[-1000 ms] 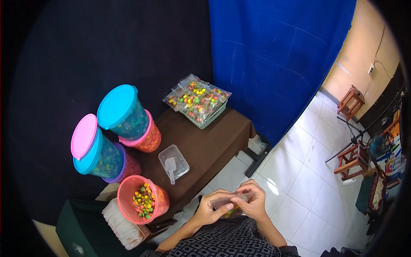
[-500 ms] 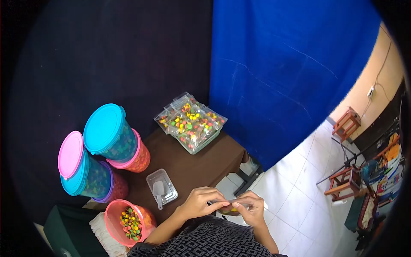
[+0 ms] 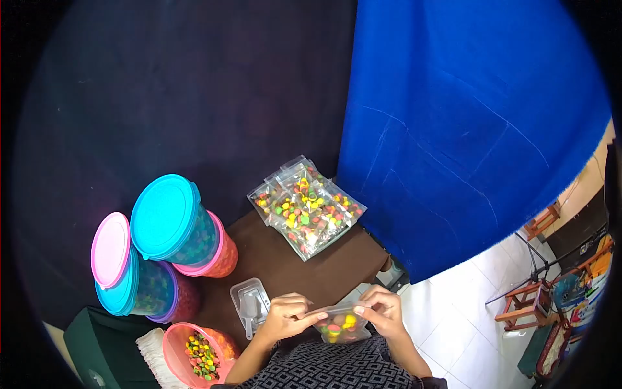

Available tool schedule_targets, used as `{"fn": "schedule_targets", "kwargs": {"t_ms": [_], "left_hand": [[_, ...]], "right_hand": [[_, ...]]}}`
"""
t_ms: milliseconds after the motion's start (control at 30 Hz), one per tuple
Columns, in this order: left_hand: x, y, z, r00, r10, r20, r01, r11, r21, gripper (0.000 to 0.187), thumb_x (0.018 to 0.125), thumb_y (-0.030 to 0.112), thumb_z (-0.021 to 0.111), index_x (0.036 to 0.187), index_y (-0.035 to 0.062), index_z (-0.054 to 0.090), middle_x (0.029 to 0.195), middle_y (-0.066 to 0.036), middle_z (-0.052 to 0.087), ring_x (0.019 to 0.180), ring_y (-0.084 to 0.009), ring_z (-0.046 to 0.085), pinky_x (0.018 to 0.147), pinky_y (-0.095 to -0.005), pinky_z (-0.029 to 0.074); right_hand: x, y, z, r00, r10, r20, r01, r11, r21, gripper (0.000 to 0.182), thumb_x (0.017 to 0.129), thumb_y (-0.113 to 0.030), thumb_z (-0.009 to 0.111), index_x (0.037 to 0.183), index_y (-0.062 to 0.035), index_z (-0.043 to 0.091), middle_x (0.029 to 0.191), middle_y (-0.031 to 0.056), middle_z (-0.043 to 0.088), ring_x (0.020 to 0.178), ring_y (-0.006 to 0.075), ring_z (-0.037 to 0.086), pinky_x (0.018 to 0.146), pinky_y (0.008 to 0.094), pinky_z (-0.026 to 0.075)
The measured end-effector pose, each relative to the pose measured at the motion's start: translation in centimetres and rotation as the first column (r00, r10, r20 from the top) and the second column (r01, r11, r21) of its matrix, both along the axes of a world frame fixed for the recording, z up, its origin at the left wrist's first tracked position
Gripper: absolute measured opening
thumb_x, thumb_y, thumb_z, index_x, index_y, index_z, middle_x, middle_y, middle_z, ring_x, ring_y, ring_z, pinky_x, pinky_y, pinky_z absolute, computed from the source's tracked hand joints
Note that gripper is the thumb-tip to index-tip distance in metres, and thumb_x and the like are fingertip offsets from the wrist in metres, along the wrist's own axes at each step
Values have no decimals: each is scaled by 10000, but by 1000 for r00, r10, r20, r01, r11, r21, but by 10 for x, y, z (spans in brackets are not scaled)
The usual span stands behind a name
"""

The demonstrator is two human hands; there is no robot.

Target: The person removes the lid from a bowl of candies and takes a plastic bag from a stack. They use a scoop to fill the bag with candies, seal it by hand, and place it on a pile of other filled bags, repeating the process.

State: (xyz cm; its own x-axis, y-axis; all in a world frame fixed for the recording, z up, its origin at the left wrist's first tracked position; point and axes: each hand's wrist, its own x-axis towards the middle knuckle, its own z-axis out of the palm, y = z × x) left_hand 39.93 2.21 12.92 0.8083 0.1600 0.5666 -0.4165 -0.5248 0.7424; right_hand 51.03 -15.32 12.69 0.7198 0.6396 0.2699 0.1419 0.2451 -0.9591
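Observation:
Close to my body, a clear plastic zip bag point(image 3: 341, 326) with red, yellow and green candies hangs between my two hands. My left hand point(image 3: 290, 318) pinches its top edge at the left corner. At the opposite corner my right hand point(image 3: 383, 312) grips the same edge between thumb and fingers. Just left of my left hand lies a clear plastic tray point(image 3: 260, 293) with a translucent scoop point(image 3: 248, 312) in it. An open pink tub point(image 3: 228, 353) of mixed candies point(image 3: 202, 356) stands at the lower left.
Filled candy bags point(image 3: 311, 211) are piled in a container on the brown table point(image 3: 259, 240). Lidded tubs with a blue lid point(image 3: 165, 217) and a pink lid point(image 3: 110, 249) are stacked at left. A wooden stool point(image 3: 525, 305) stands on the tiled floor at right.
The bag's front with its candies now faces the camera, where before it was mostly hidden under my hands. My hands have moved slightly apart. The whole view has shifted.

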Motion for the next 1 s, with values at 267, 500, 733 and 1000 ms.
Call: {"fn": "schedule_targets", "kwargs": {"t_ms": [267,500,733,1000], "left_hand": [[12,17,-17,881,455,-129,-418,622,-662,438,709,51,645,468,87,281,489,6,396,467,-64,340,423,-222,269],[55,25,-57,788,565,-244,-460,277,-844,164,795,173,570,716,68,473,756,-4,529,618,-65,462,518,-187,339],[100,53,-63,534,681,-501,-799,212,-562,139,827,177,537,854,40,528,701,47,489,591,-23,390,524,-178,304],[113,108,-87,472,658,-587,-803,47,-594,202,854,231,504,879,31,521,752,21,534,622,-19,436,542,-172,331]], "right_hand": [[60,68,-12,692,633,-347,-708,688,-158,396,793,4,539,1153,-28,378,1068,85,487,974,128,491,758,244,420],[108,113,-48,660,623,-420,-710,699,-80,369,801,-71,568,1130,-32,406,946,47,520,814,76,529,665,202,424],[203,172,-81,870,444,-214,-486,845,-223,127,812,-133,557,891,-35,546,804,22,575,722,69,530,652,217,427],[276,260,-122,890,423,172,-226,735,-639,317,738,-304,605,773,-8,498,767,148,530,729,279,525,651,359,415]]}}
